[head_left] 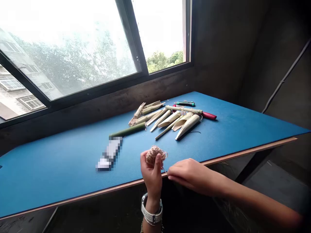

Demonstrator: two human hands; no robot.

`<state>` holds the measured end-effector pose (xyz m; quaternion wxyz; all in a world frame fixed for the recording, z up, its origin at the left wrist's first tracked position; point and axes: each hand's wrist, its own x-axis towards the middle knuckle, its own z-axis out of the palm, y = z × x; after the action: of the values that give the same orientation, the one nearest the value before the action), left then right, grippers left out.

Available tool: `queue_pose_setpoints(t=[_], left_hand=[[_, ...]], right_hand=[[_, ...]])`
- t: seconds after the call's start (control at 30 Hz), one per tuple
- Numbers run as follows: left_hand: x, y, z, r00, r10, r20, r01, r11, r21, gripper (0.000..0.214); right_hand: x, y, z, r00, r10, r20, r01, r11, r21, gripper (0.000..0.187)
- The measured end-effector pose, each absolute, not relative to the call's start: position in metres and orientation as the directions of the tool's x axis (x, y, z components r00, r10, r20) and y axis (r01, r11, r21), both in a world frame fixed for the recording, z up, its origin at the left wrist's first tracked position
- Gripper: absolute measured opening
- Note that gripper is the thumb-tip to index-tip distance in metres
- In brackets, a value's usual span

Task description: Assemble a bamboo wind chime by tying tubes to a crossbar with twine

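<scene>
My left hand [152, 171] is curled around a loose ball of tan twine [155, 155] at the near edge of the blue table [73, 171], with a white wristwatch [152, 209] on that wrist. My right hand [191, 174] comes in from the right, its fingertips closed on a thin strand [164, 170] that leaves the ball. Beyond both hands lie several pale rolled leaf tubes [170, 119], some tied with twine. Neither hand touches them.
A green bamboo stalk [127, 130] and a pixelated flat object [109, 153] lie left of the tubes. Behind them are a red-handled knife [209, 115] and a green-handled tool [184, 103]. A window [73, 48] runs along the table's far side.
</scene>
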<state>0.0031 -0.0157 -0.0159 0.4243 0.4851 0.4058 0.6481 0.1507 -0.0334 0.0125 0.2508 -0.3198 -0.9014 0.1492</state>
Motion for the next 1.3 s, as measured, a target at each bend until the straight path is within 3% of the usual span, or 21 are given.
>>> queue_pose_setpoints(t=[0.07,0.13,0.23,0.33,0.4,0.5,0.6,0.67,0.77,0.87,0.93,1.07,1.17,1.23,1.3], left_hand=[[0.000,-0.019,-0.018,-0.099,0.937,0.335,-0.004,-0.338,0.941,0.025],[-0.001,-0.025,-0.021,0.075,0.940,0.334,0.045,-0.337,0.940,0.025],[-0.001,-0.033,-0.024,0.262,0.932,0.249,-0.104,-0.229,0.968,0.032],[-0.001,-0.034,-0.024,0.241,0.952,0.190,-0.343,-0.100,0.934,0.036],[-0.002,-0.030,-0.022,0.221,0.962,0.162,-0.395,-0.063,0.916,0.035],[-0.005,-0.025,-0.019,0.175,0.976,0.132,-0.267,-0.082,0.960,0.033],[-0.007,-0.026,-0.017,0.109,0.973,0.203,0.043,-0.209,0.977,0.025],[-0.009,-0.032,-0.015,0.255,0.922,0.291,0.214,-0.347,0.913,0.017],[-0.013,-0.043,-0.011,0.514,0.775,0.368,0.142,-0.500,0.854,0.012],[-0.016,-0.047,-0.009,0.375,0.832,0.409,-0.091,-0.406,0.909,0.014],[-0.015,-0.042,-0.010,0.192,0.923,0.334,-0.162,-0.306,0.938,0.018],[-0.013,-0.027,-0.011,-0.023,0.968,0.249,0.034,-0.248,0.968,0.022],[-0.016,-0.030,-0.007,0.165,0.938,0.304,0.209,-0.334,0.919,0.017],[-0.019,-0.038,-0.004,0.394,0.860,0.324,0.163,-0.412,0.896,0.013],[-0.021,-0.045,-0.002,0.488,0.804,0.340,0.011,-0.395,0.919,0.010]], right_hand=[[0.158,-0.035,0.029,-0.671,0.618,0.410,0.463,0.781,-0.420,0.033],[0.168,-0.025,0.045,-0.626,0.613,0.483,0.430,0.787,-0.442,0.030],[0.182,-0.001,0.050,-0.579,0.621,0.528,0.389,0.780,-0.491,0.028],[0.182,0.009,0.027,-0.589,0.659,0.468,0.350,0.730,-0.587,0.034],[0.175,0.000,0.006,-0.602,0.699,0.386,0.377,0.675,-0.634,0.038],[0.163,-0.027,-0.011,-0.639,0.715,0.285,0.460,0.651,-0.603,0.035],[0.163,-0.045,0.004,-0.690,0.656,0.307,0.447,0.720,-0.531,0.032],[0.172,-0.041,0.023,-0.660,0.641,0.393,0.416,0.747,-0.518,0.032],[0.189,-0.020,0.039,-0.583,0.658,0.477,0.345,0.731,-0.589,0.032],[0.191,-0.007,0.026,-0.587,0.702,0.403,0.264,0.637,-0.724,0.035],[0.181,-0.013,0.011,-0.615,0.720,0.321,0.282,0.582,-0.763,0.037],[0.164,-0.043,0.007,-0.705,0.660,0.259,0.391,0.668,-0.633,0.031],[0.176,-0.044,0.032,-0.627,0.686,0.369,0.395,0.688,-0.609,0.031],[0.190,-0.031,0.042,-0.515,0.730,0.449,0.378,0.664,-0.645,0.032],[0.198,-0.016,0.037,-0.477,0.752,0.455,0.346,0.636,-0.690,0.033]])
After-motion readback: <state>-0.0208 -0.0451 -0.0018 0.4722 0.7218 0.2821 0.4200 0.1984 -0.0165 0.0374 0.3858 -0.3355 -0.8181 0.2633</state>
